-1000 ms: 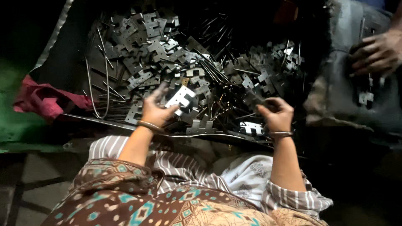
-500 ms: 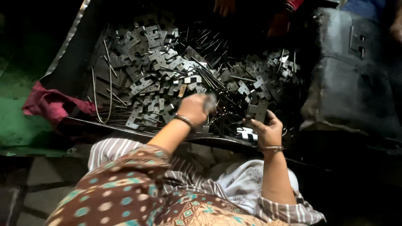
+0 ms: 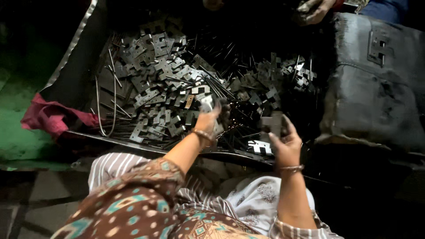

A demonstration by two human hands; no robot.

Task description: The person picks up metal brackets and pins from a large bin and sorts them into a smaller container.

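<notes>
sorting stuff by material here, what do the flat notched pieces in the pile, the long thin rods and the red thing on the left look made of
Flat notched pieces: probably stamped sheet metal, dull grey, with pale glints on flat faces and sharp cut edges.
Long thin rods: likely steel wire, thin, grey and slightly bent.
Red thing: looks like cloth, matte, crumpled into soft folds.
The piece in the right hand seems the same dark metal.

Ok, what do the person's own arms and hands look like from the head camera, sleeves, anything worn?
Both hands are bare, no gloves. The left hand has a thin metal bangle at the wrist, and its arm comes out of a brown sleeve patterned with teal and cream shapes. The right hand wears a similar bangle; its forearm is bare down to a striped cuff at the frame's lower edge.
</notes>
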